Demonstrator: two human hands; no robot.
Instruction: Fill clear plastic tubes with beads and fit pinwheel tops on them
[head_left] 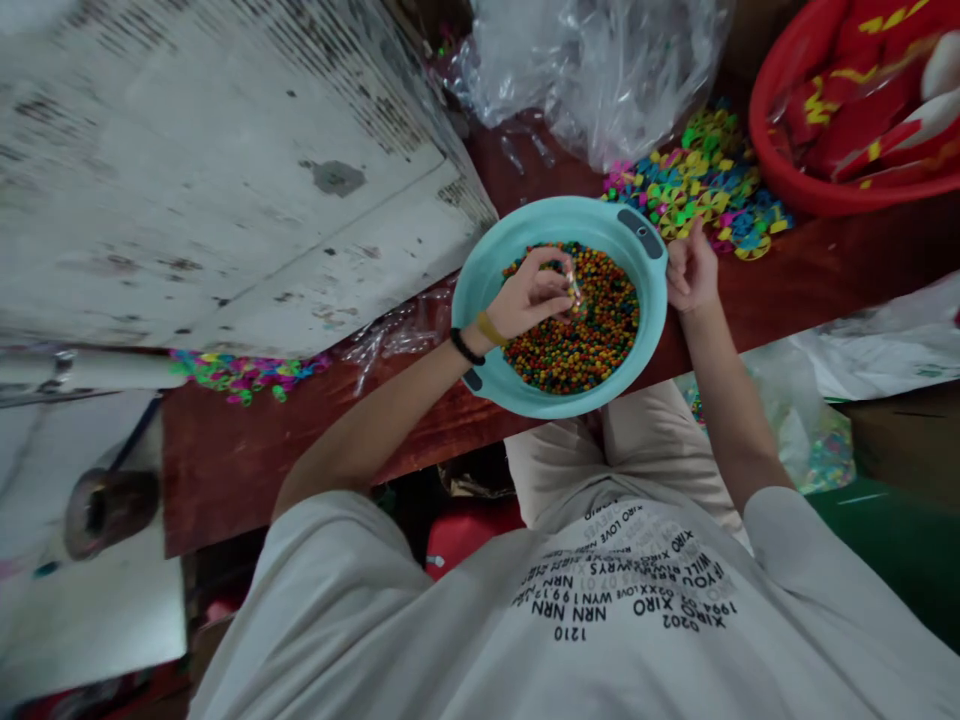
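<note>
A light-blue plastic basin (480,250) full of small multicoloured beads (600,340) stands at the table's front edge. My left hand (532,290) is over the beads, its thumb and fingers closed on a small clear plastic container (574,283). A few beads seem to show in it, though its exact shape is hard to make out. Just outside the basin's right rim, beside the grey-inset handle (640,232), is my right hand (694,268). Its fingers are curled and the thumb points up; whatever may be inside them is hidden.
Bright plastic pieces (697,190) are heaped behind my right hand, near a red basin (780,190) of red packets. Clear plastic bags (592,70) lie at the back. A large white scuffed box (225,180) stands left, with more coloured pieces (247,373) by it on the dark-red table (262,450).
</note>
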